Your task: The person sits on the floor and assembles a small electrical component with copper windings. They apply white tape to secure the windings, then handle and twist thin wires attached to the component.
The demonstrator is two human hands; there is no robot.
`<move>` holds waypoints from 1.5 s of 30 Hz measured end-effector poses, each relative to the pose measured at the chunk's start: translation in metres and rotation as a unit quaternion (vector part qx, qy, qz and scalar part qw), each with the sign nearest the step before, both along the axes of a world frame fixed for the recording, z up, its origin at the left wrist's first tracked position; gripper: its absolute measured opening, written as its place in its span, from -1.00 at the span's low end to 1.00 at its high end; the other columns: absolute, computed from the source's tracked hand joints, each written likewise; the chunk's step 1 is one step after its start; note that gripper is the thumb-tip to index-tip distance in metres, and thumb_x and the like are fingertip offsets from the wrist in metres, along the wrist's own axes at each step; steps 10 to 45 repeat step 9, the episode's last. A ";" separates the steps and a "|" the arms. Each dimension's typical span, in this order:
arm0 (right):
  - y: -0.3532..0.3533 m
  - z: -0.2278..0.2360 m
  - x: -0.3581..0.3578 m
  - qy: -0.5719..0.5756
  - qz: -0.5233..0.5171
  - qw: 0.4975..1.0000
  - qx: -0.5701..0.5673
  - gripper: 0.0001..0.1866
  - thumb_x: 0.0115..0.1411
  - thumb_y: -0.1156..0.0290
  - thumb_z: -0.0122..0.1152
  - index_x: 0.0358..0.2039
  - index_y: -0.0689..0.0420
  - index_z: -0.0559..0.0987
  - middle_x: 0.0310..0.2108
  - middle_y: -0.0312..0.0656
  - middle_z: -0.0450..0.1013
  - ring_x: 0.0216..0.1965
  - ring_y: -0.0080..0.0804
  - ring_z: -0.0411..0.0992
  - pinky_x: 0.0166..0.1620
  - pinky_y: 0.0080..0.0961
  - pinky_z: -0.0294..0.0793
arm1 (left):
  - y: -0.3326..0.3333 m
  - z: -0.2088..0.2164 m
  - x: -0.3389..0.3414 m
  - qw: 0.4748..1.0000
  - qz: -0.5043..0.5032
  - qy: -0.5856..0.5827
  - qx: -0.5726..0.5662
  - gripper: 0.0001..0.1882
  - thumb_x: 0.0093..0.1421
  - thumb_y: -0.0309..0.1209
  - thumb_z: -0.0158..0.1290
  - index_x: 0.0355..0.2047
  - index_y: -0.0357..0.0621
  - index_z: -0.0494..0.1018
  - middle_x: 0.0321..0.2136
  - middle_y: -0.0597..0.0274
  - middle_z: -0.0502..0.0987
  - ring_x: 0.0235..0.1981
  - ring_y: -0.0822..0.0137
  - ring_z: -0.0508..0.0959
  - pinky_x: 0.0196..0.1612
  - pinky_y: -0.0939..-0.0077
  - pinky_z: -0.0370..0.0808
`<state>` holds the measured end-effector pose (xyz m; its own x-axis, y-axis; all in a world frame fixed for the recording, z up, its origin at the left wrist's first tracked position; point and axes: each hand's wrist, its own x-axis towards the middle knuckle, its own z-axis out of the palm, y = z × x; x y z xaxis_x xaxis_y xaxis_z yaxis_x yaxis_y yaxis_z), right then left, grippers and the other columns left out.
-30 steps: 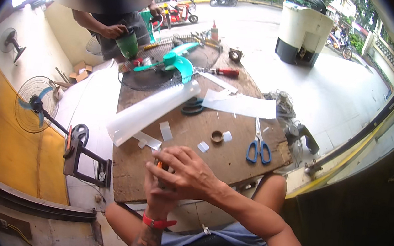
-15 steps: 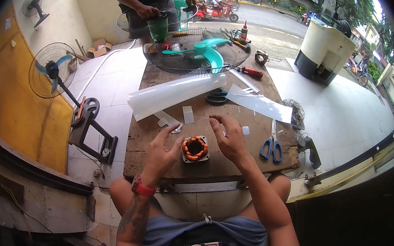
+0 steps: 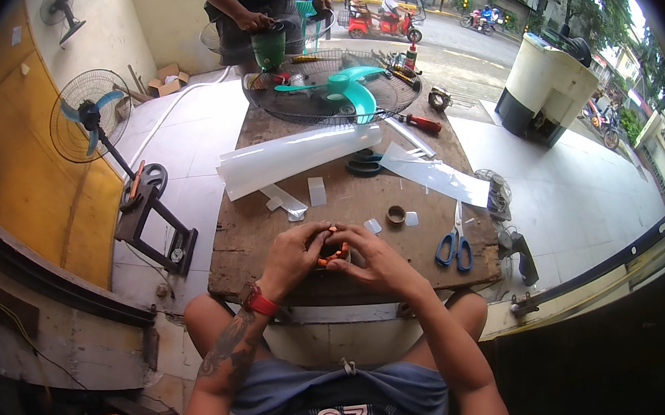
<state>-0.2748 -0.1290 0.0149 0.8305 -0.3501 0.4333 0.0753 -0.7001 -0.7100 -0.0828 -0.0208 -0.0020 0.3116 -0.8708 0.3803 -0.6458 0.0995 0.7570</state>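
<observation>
At the near part of the wooden table, a motor stator [image 3: 344, 253] with orange-wrapped copper windings is mostly covered by my hands. My left hand [image 3: 292, 256] curls around its left side, thumb and fingertips at its upper rim. From the right, my right hand [image 3: 375, 261] reaches over it, fingers bent at the top and thumb at the near side. The fingertips of both hands almost meet above the windings. Whether a small strip is pinched there I cannot make out. Small white plastic pieces [image 3: 373, 225] and a brown tape roll [image 3: 396, 214] lie just beyond my right hand.
Farther back are a rolled clear plastic sheet [image 3: 297, 159], a cut sheet [image 3: 437, 176], blue-handled scissors [image 3: 456, 241], dark-handled scissors [image 3: 364, 165], a red screwdriver [image 3: 422, 124] and a fan with teal blades [image 3: 353, 88]. Another person [image 3: 252, 5] stands across the table holding a green part.
Both hands have moved inward and down onto the stator, covering most of it. The tape roll, hidden before behind my right hand, now shows.
</observation>
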 end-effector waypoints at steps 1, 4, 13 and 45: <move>0.000 -0.001 -0.001 0.041 -0.002 0.999 -0.001 -0.72 0.39 0.22 0.30 0.00 0.08 0.62 0.21 0.10 0.44 0.17 0.13 0.47 0.18 -0.10 0.52 | 0.000 -0.002 -0.002 1.000 0.008 0.005 -0.007 -0.73 0.38 -0.40 0.15 0.02 -0.19 0.66 -0.15 -0.10 0.72 -0.16 0.07 0.76 -0.11 0.29 0.65; -0.002 -0.006 -0.001 0.107 -0.016 0.993 -0.040 -0.67 0.38 0.19 0.33 0.06 0.03 0.61 0.30 0.12 0.37 0.28 0.14 0.39 0.27 -0.06 0.47 | -0.002 -0.001 -0.003 1.000 0.007 0.022 0.004 -0.73 0.39 -0.38 0.16 0.03 -0.18 0.67 -0.17 -0.10 0.73 -0.17 0.10 0.77 -0.12 0.32 0.66; -0.002 -0.003 -0.005 0.119 0.011 0.991 -0.054 -0.55 0.34 0.20 0.38 0.20 -0.03 0.59 0.33 0.12 0.35 0.39 0.07 0.32 0.37 -0.07 0.41 | 0.017 0.015 0.018 0.996 0.023 0.028 0.078 -0.67 0.41 -0.32 0.17 0.11 -0.17 0.63 -0.17 -0.16 0.72 -0.17 0.07 0.77 -0.12 0.29 0.66; -0.002 -0.003 -0.005 0.119 0.011 0.991 -0.054 -0.55 0.34 0.20 0.38 0.20 -0.03 0.59 0.33 0.12 0.35 0.39 0.07 0.32 0.37 -0.07 0.41 | 0.017 0.015 0.018 0.996 0.023 0.028 0.078 -0.67 0.41 -0.32 0.17 0.11 -0.17 0.63 -0.17 -0.16 0.72 -0.17 0.07 0.77 -0.12 0.29 0.66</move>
